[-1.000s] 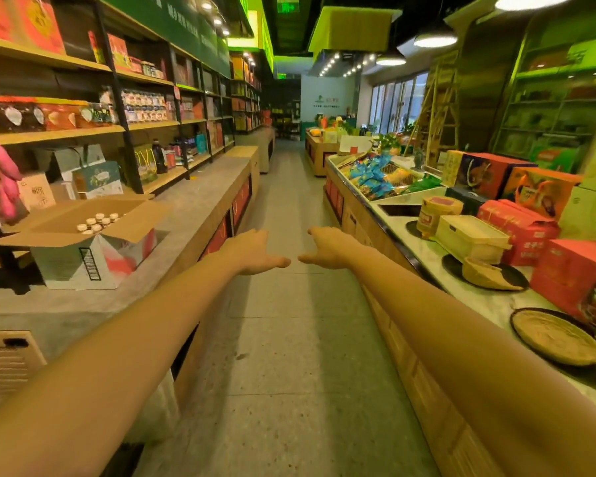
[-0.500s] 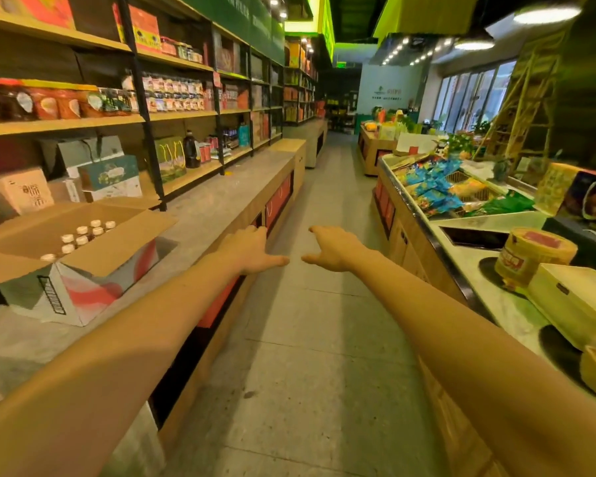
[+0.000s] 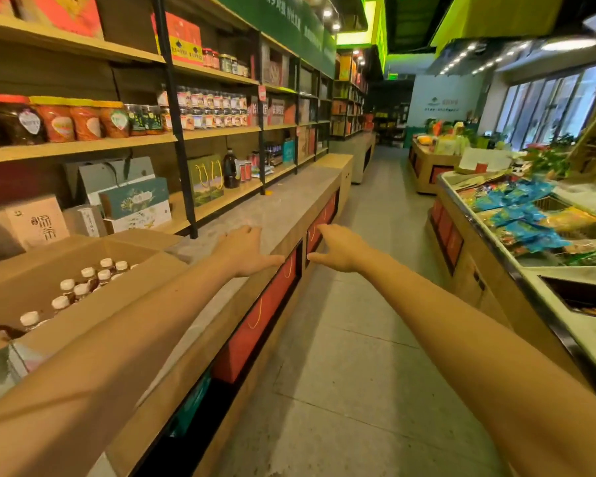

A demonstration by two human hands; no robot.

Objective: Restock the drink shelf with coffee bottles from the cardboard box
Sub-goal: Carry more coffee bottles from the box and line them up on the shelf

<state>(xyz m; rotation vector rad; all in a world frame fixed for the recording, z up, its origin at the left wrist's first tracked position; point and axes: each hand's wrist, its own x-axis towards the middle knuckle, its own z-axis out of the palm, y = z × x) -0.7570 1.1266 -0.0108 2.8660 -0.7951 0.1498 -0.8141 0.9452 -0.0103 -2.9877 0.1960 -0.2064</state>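
Note:
An open cardboard box [image 3: 93, 304] sits on the grey counter [image 3: 276, 208] at the lower left. Inside it stand several coffee bottles [image 3: 83, 287] with white caps and brown contents. My left hand [image 3: 245, 251] is stretched out in front, fingers straight, over the counter to the right of the box, holding nothing. My right hand [image 3: 338, 249] is held out beside it over the counter's edge, fingers relaxed and empty. The two thumbs point at each other with a small gap between them. Wooden shelves [image 3: 217, 201] with black uprights run behind the counter.
Jars [image 3: 83, 122], gift boxes [image 3: 135, 204] and a dark bottle [image 3: 231, 168] fill the shelves at left. Red bags [image 3: 255, 321] sit in the counter's lower openings. A display counter with blue snack packs [image 3: 520, 215] runs along the right. The tiled aisle [image 3: 369, 304] lies between.
The view has swung left and closer to the counter and box. Both hands stay outstretched and empty, now over the counter's edge instead of the aisle floor.

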